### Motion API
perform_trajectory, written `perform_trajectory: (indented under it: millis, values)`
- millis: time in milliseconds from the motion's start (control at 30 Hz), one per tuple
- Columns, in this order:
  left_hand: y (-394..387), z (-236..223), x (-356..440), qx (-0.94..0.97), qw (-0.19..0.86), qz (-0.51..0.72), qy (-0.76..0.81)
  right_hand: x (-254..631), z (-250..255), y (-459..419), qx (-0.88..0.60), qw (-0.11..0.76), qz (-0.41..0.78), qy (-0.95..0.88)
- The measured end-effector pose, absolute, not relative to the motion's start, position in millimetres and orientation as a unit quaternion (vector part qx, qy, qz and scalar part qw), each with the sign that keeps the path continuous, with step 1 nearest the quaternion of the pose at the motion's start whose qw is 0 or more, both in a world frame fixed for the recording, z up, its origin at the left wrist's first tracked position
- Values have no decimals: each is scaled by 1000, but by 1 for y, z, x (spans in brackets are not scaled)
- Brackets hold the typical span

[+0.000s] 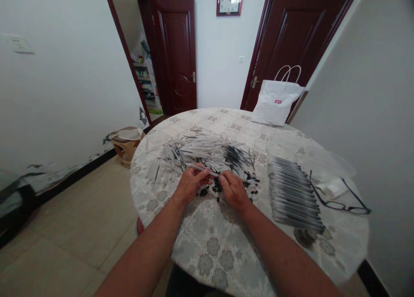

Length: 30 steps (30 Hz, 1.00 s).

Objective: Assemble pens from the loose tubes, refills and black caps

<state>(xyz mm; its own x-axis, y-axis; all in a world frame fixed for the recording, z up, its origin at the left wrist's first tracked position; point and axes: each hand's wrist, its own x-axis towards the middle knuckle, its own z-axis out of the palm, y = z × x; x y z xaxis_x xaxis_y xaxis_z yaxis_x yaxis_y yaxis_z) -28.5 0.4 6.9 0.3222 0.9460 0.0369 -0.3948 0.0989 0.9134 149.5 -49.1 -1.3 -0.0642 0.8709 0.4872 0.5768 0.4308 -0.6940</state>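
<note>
A slim, pale pen (pixel 199 168) lies slantwise between both hands, above the table. My left hand (pixel 190 184) pinches its middle between thumb and fingers. At its right end, my right hand (pixel 233 191) is closed on the pen, and its fingers hide that tip. Small black pen parts (pixel 217 186), perhaps caps or plugs, are scattered beneath and between the hands. Behind them spreads a loose heap of whitish pen barrels (pixel 202 146), with thin dark sticks like refills (pixel 235 156) bunched at its right side.
Many similar pens (pixel 291 193) lie in a neat row to the right, beside eyeglasses (pixel 338 205) and a round dark object (pixel 305 236). A white paper bag (pixel 277 102) stands at the back of the round, cloth-covered table (pixel 211 262). A wooden stool (pixel 127 148) is at left.
</note>
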Motion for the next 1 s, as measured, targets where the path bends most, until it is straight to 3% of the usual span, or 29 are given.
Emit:
perform_trajectory:
  millis: [367, 767, 1000]
  values:
    - [-1, 8, -30, 431, 689, 503, 293, 153, 3, -54, -544, 432, 154, -703]
    - [3, 4, -30, 419, 674, 520, 314, 151, -4, -46, -549, 485, 402, -550]
    - [3, 12, -38, 564, 555, 486, 372, 159, 10, -47, -548, 489, 253, -630]
